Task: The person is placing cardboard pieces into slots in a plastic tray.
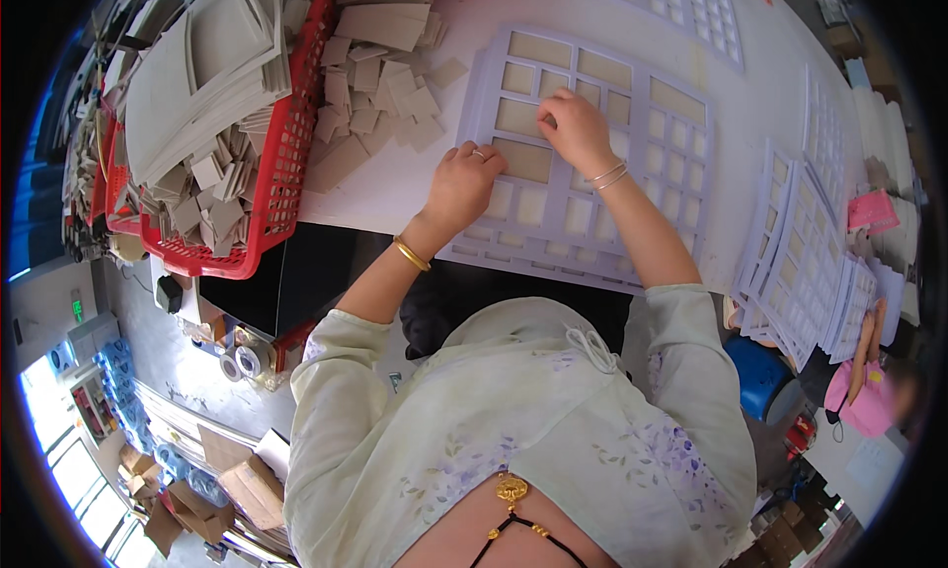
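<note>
A pale lavender panel (640, 119) with many rectangular windows lies on the table in front of me, atop other similar panels. Beige-grey cardboard rectangles (523, 161) fill several of its larger windows. My left hand (462, 185), with a ring and a gold bangle, rests at the panel's left edge; its fingers are curled beside a filled window. Over the upper middle of the panel, my right hand (578, 131) is closed in a pinch, fingertips pointing left. Whatever either hand holds, if anything, is hidden by the fingers.
Left of the panel, loose cardboard pieces (380, 89) spread across the white table (494, 0). A red plastic basket (286, 163) full of cardboard offcuts stands at the left edge. More windowed panels (790, 257) are piled at right, where a person in pink (869, 395) sits.
</note>
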A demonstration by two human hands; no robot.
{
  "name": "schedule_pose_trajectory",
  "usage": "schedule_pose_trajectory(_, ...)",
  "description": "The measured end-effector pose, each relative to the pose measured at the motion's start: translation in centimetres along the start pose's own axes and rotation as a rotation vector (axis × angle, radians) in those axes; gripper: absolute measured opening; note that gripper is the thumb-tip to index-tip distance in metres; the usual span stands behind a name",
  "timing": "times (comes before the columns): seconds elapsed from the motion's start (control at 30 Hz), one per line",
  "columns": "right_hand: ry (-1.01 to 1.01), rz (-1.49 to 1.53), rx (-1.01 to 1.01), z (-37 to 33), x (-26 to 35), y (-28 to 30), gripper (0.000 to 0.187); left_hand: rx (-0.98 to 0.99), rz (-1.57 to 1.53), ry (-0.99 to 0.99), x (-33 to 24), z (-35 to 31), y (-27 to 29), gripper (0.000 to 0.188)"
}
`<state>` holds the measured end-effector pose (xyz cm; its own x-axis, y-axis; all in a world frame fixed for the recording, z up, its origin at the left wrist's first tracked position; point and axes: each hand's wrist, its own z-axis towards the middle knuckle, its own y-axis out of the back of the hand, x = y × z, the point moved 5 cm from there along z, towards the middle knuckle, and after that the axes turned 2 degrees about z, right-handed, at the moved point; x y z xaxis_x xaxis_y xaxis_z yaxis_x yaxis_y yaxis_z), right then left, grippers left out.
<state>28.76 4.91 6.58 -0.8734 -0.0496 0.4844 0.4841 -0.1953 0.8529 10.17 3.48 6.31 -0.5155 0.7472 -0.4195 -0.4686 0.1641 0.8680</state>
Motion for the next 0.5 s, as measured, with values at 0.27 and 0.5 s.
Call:
schedule_pose_trajectory(0.27, 0.134, -0.191, 0.067, 0.5, 0.4, -0.5, 0.008, -0.244, -0.023, 0.291, 4.9, -1.2, 1.8, 0.021)
schedule_pose_trajectory(0.5, 0.267, -0.275, 0.040, 4.9, 5.6, -2.5, 0.006, -0.206, 0.185, 0.539, 10.2, -3.6, 1.3, 0.040)
